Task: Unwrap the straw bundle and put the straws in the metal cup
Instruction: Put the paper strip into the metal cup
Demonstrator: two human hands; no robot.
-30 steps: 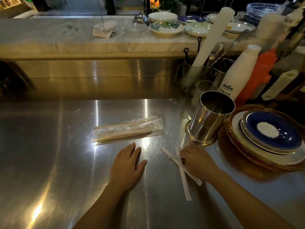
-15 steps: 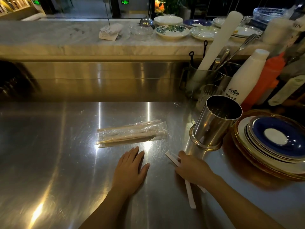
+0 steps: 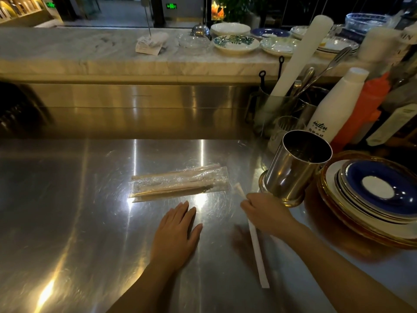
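Steel counter (image 3: 67,222) carries straw bundle (image 3: 179,185), metal cup (image 3: 293,168), plates (image 3: 383,199)

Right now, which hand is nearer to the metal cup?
Right. The right hand, gripping white paper-wrapped straws, sits just beside the base of the metal cup. The left hand lies flat on the counter, farther left, below the straw bundle.

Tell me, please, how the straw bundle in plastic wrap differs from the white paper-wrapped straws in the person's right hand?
The straw bundle lies flat on the steel counter, untouched; the white straws are gripped by the right hand, their far ends raised. The bundle sits crosswise in clear, crinkled plastic showing tan sticks; the white straws run toward the person in opaque paper. The left hand rests flat beside the bundle. Neither is in the metal cup yet.
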